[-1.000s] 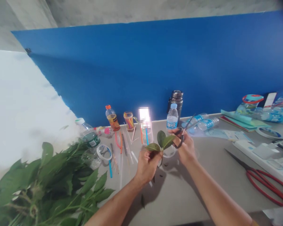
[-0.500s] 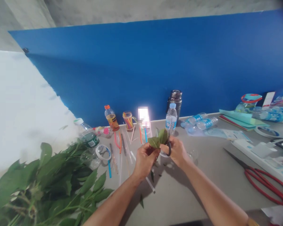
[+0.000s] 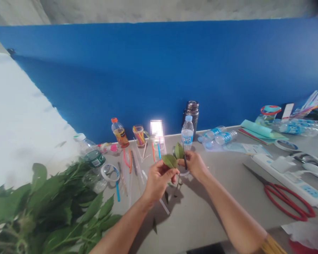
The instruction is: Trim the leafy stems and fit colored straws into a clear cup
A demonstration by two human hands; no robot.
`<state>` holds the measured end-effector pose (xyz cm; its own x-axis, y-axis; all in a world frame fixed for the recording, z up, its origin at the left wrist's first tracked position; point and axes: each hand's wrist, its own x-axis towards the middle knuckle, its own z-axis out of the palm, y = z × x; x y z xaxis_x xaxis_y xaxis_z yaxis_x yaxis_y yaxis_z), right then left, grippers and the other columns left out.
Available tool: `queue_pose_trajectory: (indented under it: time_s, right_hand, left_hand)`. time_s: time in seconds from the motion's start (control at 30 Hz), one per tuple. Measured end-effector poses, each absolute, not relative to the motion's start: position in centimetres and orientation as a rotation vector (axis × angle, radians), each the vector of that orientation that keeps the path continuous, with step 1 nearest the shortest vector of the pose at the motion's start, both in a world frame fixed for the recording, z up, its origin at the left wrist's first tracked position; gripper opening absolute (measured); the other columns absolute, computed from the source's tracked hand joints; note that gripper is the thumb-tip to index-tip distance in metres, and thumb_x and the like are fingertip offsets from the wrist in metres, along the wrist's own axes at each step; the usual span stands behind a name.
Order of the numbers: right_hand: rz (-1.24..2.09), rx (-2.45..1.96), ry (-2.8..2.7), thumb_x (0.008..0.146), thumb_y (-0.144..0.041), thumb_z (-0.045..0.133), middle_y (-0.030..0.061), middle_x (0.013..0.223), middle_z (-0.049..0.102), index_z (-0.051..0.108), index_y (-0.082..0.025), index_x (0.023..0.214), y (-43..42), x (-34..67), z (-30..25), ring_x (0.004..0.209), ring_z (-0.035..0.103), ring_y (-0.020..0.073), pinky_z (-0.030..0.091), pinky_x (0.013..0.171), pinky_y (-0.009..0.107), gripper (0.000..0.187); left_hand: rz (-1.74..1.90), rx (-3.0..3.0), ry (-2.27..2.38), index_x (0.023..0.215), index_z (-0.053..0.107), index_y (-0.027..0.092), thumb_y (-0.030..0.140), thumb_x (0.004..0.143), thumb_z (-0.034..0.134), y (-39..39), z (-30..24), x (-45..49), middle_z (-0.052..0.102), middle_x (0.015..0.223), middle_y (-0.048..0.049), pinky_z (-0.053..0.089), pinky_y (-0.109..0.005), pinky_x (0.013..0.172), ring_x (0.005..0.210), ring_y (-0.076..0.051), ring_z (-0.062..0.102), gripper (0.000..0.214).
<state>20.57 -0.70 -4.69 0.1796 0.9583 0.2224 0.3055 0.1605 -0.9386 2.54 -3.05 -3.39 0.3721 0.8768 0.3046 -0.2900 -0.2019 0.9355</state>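
Beyond the sprig point(image 3: 170, 161), a bottle point(image 3: 187, 132) bears white characters point(image 3: 187, 139).

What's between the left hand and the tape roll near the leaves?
In the head view, loose straws and thin dark sticks lie on the table between the left hand and that tape roll.

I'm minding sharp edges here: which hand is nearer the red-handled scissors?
Right. The right hand is to the left of the red-handled scissors, apart from them; the left hand, holding a leafy sprig, is farther left.
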Motion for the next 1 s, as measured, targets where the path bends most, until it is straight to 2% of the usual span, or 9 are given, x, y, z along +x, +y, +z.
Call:
queue_pose_trajectory:
  time_s: [0.1,0.3,0.43,0.57,0.63,0.7,0.83,1.0]
  right_hand:
    - [0.743,-1.404,-1.336,0.065,-0.035,0.066,-0.0028,0.060,0.051,0.059,-0.019,0.066,-1.0,19.9,-4.7,0.058,0.044,0.0133,0.034,0.054,0.027,0.017]
    - [0.620,-1.493,-1.379,0.069,-0.037,0.065,-0.0004,0.064,0.057,0.058,-0.021,0.068,-1.3,19.4,-4.6,0.062,0.050,0.0169,0.036,0.060,0.029,0.018]
    - [0.443,-1.705,-1.324,0.074,-0.042,0.069,0.0006,0.067,0.063,0.058,-0.024,0.076,-1.9,19.1,-3.9,0.064,0.056,0.0190,0.035,0.062,0.029,0.021]
    - [0.321,-1.683,-1.220,0.076,-0.051,0.070,0.0022,0.076,0.067,0.063,-0.024,0.087,-2.8,18.8,-3.0,0.069,0.058,0.0200,0.039,0.065,0.030,0.030]
    - [0.408,-1.502,-1.268,0.078,-0.056,0.067,0.0044,0.082,0.069,0.065,-0.022,0.091,-3.2,18.8,-2.8,0.072,0.059,0.0200,0.042,0.067,0.030,0.037]
    - [0.649,-1.285,-1.395,0.083,-0.064,0.062,0.0053,0.082,0.069,0.068,-0.019,0.091,-3.6,18.6,-2.8,0.071,0.057,0.0191,0.043,0.064,0.029,0.046]
    - [1.138,-0.953,-1.614,0.084,-0.077,0.061,0.0051,0.077,0.069,0.070,-0.016,0.087,-4.3,18.0,-3.2,0.060,0.048,0.0139,0.033,0.055,0.026,0.062]
    - [1.289,-0.798,-1.699,0.083,-0.083,0.060,0.0030,0.066,0.064,0.071,-0.015,0.081,-4.6,17.2,-3.9,0.052,0.038,0.0103,0.024,0.050,0.026,0.068]
  left_hand:
    - [1.166,1.128,0.580,0.093,0.069,0.018,0.032,0.075,0.088,-2.0,-3.0,2.2,0.071,0.072,-0.0003,0.049,-0.024,0.050,0.051,-0.011,0.060,0.030]
    - [1.235,1.000,0.578,0.079,0.071,0.014,0.042,0.074,0.088,-2.0,-1.6,1.4,0.072,0.076,-0.0036,0.050,-0.024,0.053,0.059,-0.012,0.063,0.033]
    - [1.271,0.947,0.625,0.067,0.066,0.015,0.037,0.066,0.093,-2.0,-1.3,1.2,0.064,0.061,0.0010,0.046,-0.021,0.053,0.055,-0.009,0.058,0.034]
    - [1.277,0.899,0.649,0.073,0.064,0.017,0.032,0.058,0.097,-1.9,-1.0,1.1,0.061,0.058,0.0051,0.042,-0.020,0.048,0.048,-0.009,0.056,0.039]
    - [1.287,0.903,0.650,0.074,0.063,0.018,0.035,0.057,0.098,-1.8,-0.9,1.0,0.062,0.058,0.0046,0.042,-0.021,0.048,0.048,-0.009,0.057,0.042]
    - [1.301,0.915,0.637,0.073,0.062,0.017,0.039,0.059,0.097,-1.8,-0.7,0.9,0.063,0.059,0.0034,0.043,-0.021,0.049,0.050,-0.010,0.058,0.043]
    - [1.341,0.898,0.631,0.072,0.058,0.018,0.040,0.060,0.097,-1.6,-0.4,0.6,0.061,0.060,0.0040,0.044,-0.021,0.052,0.055,-0.010,0.059,0.046]
    - [1.378,0.900,0.648,0.073,0.054,0.019,0.041,0.062,0.096,-1.4,-0.4,0.4,0.061,0.060,0.0045,0.044,-0.021,0.053,0.054,-0.010,0.058,0.048]
